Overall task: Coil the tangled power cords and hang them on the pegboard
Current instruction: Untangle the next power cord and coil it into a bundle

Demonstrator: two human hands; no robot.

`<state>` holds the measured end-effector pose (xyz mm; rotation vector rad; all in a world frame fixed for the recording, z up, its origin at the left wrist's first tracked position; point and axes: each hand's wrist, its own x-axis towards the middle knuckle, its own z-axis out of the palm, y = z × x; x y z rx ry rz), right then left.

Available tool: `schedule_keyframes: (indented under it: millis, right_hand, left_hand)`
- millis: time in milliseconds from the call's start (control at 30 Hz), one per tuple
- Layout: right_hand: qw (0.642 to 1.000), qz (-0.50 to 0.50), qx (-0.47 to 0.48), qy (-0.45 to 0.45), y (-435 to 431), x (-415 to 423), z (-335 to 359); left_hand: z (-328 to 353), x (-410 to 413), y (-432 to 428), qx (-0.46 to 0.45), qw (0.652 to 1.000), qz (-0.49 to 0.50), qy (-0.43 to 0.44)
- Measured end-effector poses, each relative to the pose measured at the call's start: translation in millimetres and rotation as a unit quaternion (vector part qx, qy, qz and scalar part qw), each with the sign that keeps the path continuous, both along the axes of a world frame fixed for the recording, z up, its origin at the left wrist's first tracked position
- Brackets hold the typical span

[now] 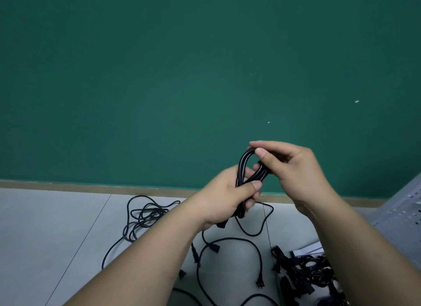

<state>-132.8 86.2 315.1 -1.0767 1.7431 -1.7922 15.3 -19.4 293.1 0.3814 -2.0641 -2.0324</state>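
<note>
Forearms converge, left hand point(224, 196) and right hand point(293, 169) close together, fingers point(268, 145) curled.

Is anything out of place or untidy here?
Yes. Black cords lie tangled on the floor, and a second heap sits at the lower right. Only the coil gripped by the left hand and right hand looks tidy.

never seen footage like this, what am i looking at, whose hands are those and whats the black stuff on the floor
There is no machine here. One camera worn on a person's head looks forward and down, so you see their own two hands. The left hand grips a bundle of looped black power cord, and the right hand pinches the top of its loops. Below, on the tiled floor, lie more black cords: a loose tangle to the left, a heap to the right. Behind is a green wall; a grey perforated panel shows at the right edge.
</note>
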Motion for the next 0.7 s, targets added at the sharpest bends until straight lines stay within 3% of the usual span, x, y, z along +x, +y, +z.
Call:
schedule_keyframes:
  millis: [67,233,400,567,700]
  right_hand:
    - [0.998,0.009,-0.022,-0.055,-2,1,3]
    - [0.997,0.009,0.0,-0.083,-12,15,-12]
    - [0.961,0.127,0.143,-0.202,-12,28,-31]
    - [0.948,0.221,0.207,-0.098,-10,38,-26]
    - [0.952,0.211,0.22,-0.04,-6,29,-20]
  left_hand:
    - [0,0,3,0.043,0.999,0.005,0.015]
    - [6,-4,3,0.123,0.989,0.058,0.05]
    - [13,-6,-23,0.247,0.942,0.176,0.143]
    - [18,1,-47,0.25,0.909,0.267,0.2]
    - [16,5,-61,0.158,0.908,0.341,0.185]
